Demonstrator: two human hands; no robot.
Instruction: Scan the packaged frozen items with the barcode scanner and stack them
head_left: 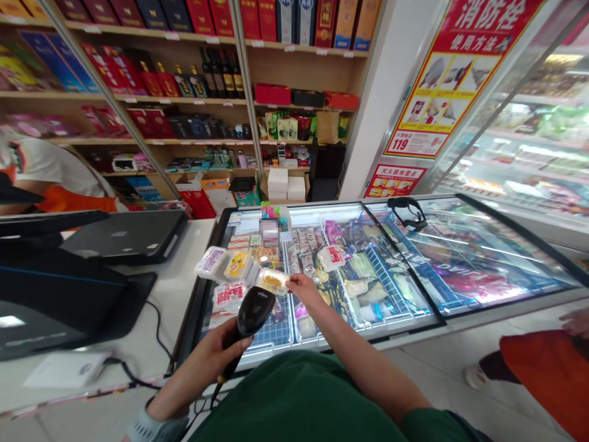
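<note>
A black barcode scanner (256,310) with a cable is gripped in my left hand (218,353), its head over the near left part of the freezer's glass top. My right hand (301,287) pinches the right edge of a clear pack with yellow contents (272,281), just beyond the scanner head. To the left of that pack lie a yellow-labelled tub (238,265) and a white tub with a purple label (211,262). Nearer me is a red-labelled pack (229,294). Another red-and-white pack (332,257) rests farther right on the glass.
The chest freezer (393,334) spans the middle and right. A black strap (408,213) lies on it. On the left counter (193,245) are a black monitor, a closed black device (122,236) and a white box (67,369). People stand at far left and right.
</note>
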